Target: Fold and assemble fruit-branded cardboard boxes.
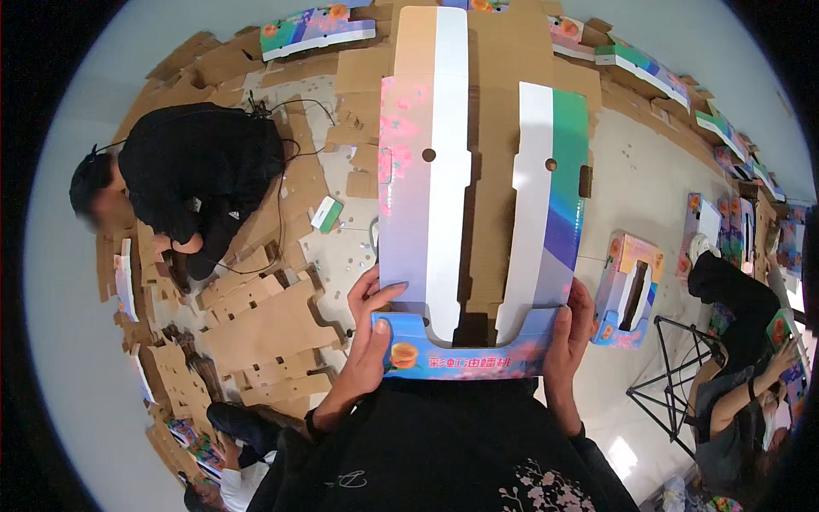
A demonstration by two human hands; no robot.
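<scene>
In front of my body I hold a partly folded cardboard carton (409, 222), printed pink and lilac on the left side and green and blue on the right. Its blue front panel (529, 363) stands nearest me and carries a fruit picture. White inner strips run along both long sides, each with a round hole, and brown cardboard shows between them. My left hand (368, 337) grips the near left corner, thumb on the front panel. At the near right corner my right hand (567, 341) grips likewise. The carton's far flaps stand open; its underside is hidden.
Flattened brown cardboard (264, 333) covers the floor at left, where a person in black (200, 171) crouches. A folded carton (629, 290) lies to the right, near a black folding frame (678, 375). Other people work at lower left and far right. Printed cartons (320, 34) line the walls.
</scene>
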